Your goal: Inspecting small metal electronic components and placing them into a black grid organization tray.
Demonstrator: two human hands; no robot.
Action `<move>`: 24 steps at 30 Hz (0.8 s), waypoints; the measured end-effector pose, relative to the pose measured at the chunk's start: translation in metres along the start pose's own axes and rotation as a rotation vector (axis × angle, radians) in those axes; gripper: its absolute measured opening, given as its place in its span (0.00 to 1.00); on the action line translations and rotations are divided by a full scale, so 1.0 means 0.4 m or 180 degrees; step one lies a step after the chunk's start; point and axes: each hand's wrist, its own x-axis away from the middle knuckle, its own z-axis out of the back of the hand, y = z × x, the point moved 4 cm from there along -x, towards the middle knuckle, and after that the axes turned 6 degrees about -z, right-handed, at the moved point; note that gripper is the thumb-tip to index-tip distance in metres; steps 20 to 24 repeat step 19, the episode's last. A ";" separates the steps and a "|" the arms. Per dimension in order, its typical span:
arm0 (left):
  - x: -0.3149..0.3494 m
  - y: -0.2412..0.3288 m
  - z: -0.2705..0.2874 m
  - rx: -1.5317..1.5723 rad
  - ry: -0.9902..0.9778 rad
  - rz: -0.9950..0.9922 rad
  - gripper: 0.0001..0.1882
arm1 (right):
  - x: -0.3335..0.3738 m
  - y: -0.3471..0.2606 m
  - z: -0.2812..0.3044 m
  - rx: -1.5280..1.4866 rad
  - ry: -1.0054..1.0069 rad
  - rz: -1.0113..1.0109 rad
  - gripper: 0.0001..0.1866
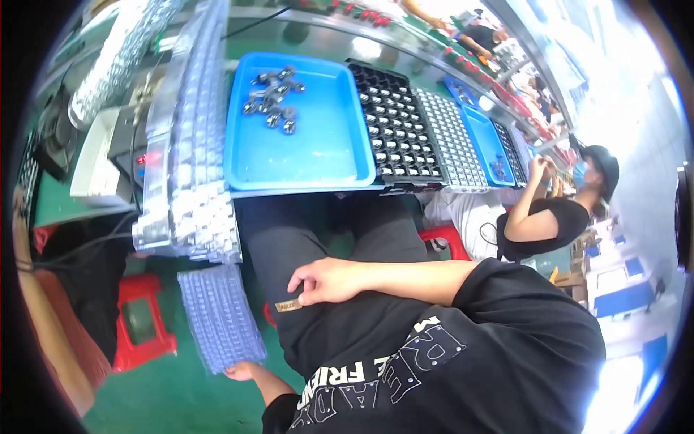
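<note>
Low on the left, my left hand (242, 370) grips the near corner of a clear plastic blister tray (220, 315). The tray hangs below table height, over the green floor; whether it is one sheet or several nested together I cannot tell. My right hand (327, 281) lies over my dark-clothed lap, its thumb and forefinger curved and apart. Beside its thumb is a small tan tag (288, 305), seemingly on the clothing. No object shows in the right hand.
A blue tub (300, 155) with several small metal parts (273, 98) stands on the bench, between stacked clear trays (195, 159) and a filled black tray (401, 134). Red stools (141, 322) stand low. A masked co-worker (549, 217) sits at right; another person's arm (50, 340) is at left.
</note>
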 end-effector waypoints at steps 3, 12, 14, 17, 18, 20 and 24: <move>0.048 0.111 -0.091 -0.1959 -0.0014 -0.0192 0.20 | 0.002 0.026 0.000 -0.0102 0.0024 0.0018 0.23; 0.102 0.214 -0.053 -0.2609 0.0098 0.0431 0.23 | 0.015 0.052 0.003 -0.0081 0.0055 -0.0159 0.23; 0.085 0.243 -0.048 -0.2966 0.0206 0.0532 0.25 | 0.026 0.036 0.003 -0.0098 0.0012 -0.0089 0.23; 0.047 0.262 -0.059 -0.3040 0.0196 0.0519 0.31 | 0.037 0.034 0.010 -0.0045 -0.0024 -0.0050 0.24; 0.045 0.265 -0.062 -0.3071 0.0068 0.0659 0.35 | 0.041 0.038 0.018 0.0021 -0.0113 -0.0051 0.24; 0.039 0.274 -0.056 -0.3110 -0.0064 0.0769 0.39 | 0.048 0.044 0.018 0.0063 -0.0192 -0.0049 0.24; 0.039 0.274 -0.056 -0.3110 -0.0064 0.0769 0.39 | 0.048 0.044 0.018 0.0063 -0.0192 -0.0049 0.24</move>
